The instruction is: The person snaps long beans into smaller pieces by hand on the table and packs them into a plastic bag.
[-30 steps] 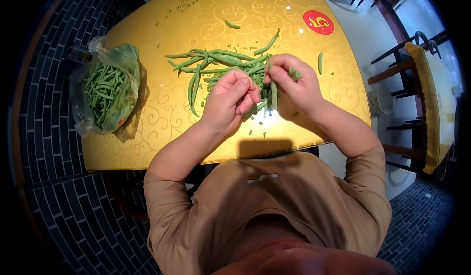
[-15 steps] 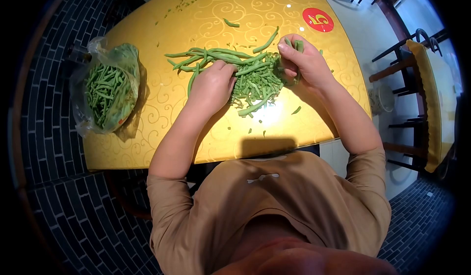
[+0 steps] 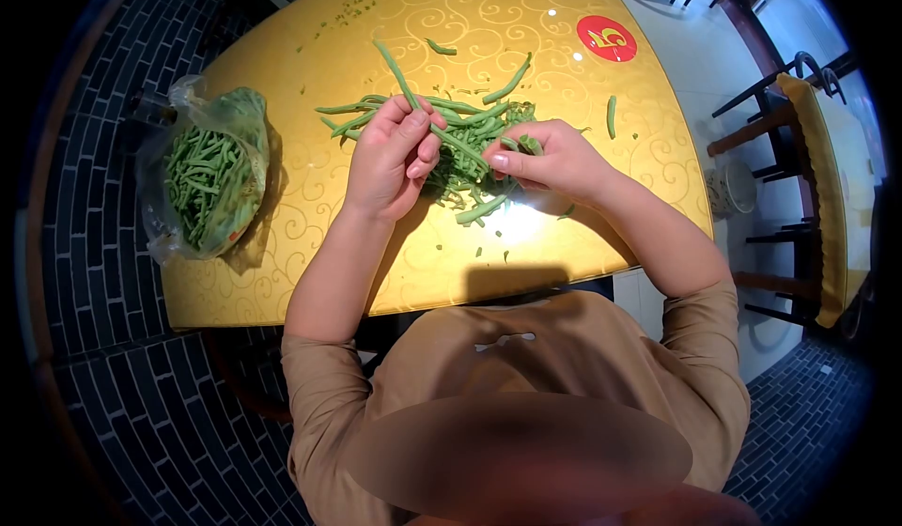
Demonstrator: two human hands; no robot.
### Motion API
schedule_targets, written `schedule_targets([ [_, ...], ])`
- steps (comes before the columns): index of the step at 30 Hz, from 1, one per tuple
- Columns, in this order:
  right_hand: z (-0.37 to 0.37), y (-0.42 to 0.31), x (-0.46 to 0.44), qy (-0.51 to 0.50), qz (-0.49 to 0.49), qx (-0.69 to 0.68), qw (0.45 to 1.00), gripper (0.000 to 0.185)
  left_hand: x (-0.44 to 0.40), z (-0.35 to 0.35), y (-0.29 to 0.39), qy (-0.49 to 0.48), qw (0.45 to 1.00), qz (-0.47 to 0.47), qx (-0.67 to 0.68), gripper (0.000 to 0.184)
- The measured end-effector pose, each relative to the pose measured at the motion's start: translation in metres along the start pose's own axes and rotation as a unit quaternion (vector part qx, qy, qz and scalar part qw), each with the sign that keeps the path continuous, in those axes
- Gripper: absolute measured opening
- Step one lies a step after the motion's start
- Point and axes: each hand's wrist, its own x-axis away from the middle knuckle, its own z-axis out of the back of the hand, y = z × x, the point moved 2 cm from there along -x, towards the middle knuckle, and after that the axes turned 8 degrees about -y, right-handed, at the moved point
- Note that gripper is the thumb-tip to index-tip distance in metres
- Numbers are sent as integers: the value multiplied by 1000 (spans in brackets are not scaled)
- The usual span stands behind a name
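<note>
A long green bean (image 3: 395, 69) slants between my hands, its far tip pointing up and left. My left hand (image 3: 387, 162) pinches it near the middle. At the bean's near end are the fingertips of my right hand (image 3: 554, 162), which is also closed around a few short bean pieces (image 3: 529, 144). Below both hands lies a heap of snapped bean pieces (image 3: 453, 184), partly covered by them. Whole long beans (image 3: 343, 109) stick out at the heap's left, behind my left hand.
On the gold-patterned table (image 3: 310, 235), a clear plastic bag (image 3: 249, 127) at the left holds many bean pieces. Single beans (image 3: 507, 79) and small scraps lie around the heap. A red round sticker (image 3: 607, 38) marks the far right. Chairs and another table (image 3: 836, 207) stand at right.
My left hand has risen off the long beans with one bean in its fingers. My right hand has moved left and nearer to me, meeting that bean and uncovering a single bean at right.
</note>
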Motion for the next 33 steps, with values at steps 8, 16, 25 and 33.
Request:
schedule_targets([
  [8,0,3,0,-33,4,-74,997,23,0,-3,-2,24,997,9,66,10],
  [16,8,6,-1,-74,-13,-277,958,21,2,-2,-10,3,997,52,64,11],
  [25,0,18,-5,-95,2,-148,984,21,10,-20,-29,-95,987,130,-29,12],
  [33,2,11,-3,-59,-18,13,998,21,10,-17,-19,-36,965,-78,-249,16],
])
